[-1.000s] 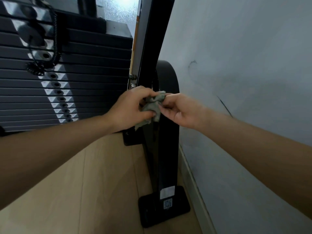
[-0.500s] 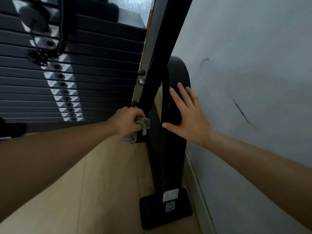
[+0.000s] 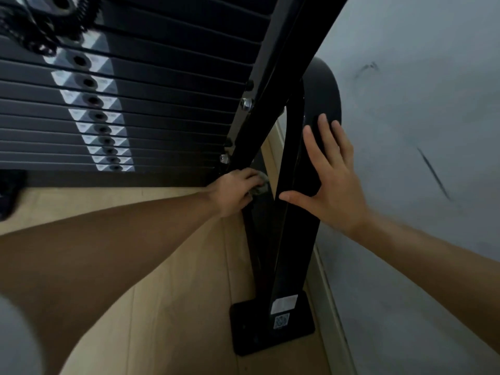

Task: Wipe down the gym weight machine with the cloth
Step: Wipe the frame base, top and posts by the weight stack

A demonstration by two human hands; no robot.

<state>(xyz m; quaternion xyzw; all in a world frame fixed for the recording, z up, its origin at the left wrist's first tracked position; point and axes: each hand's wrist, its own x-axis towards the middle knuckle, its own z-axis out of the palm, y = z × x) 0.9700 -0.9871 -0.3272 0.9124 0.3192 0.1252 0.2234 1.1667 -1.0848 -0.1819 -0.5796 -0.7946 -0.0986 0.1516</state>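
Observation:
The black weight machine fills the view: a stack of dark plates (image 3: pixel 162 104) at the upper left and a slanted frame post (image 3: pixel 270 98) with bolts. A curved black leg (image 3: pixel 292 253) runs down to a foot plate (image 3: pixel 251 328) on the floor. My left hand (image 3: pixel 232 193) grips a small grey cloth (image 3: pixel 261 185) and holds it against the base of the slanted post. Most of the cloth is hidden under the fingers. My right hand (image 3: pixel 332 180) lies flat with spread, straight fingers on the curved leg.
A grey wall (image 3: pixel 419 131) with dark scuff marks stands close on the right, with a pale skirting board (image 3: pixel 332 307) below. Light wooden floor (image 3: pixel 176 307) lies under the arms. A coiled black cable (image 3: pixel 40 36) hangs at the top left over the plates.
Both hands held the cloth a second ago. My right hand let go and flattened on the curved leg, while my left hand carried the cloth down to the post's base.

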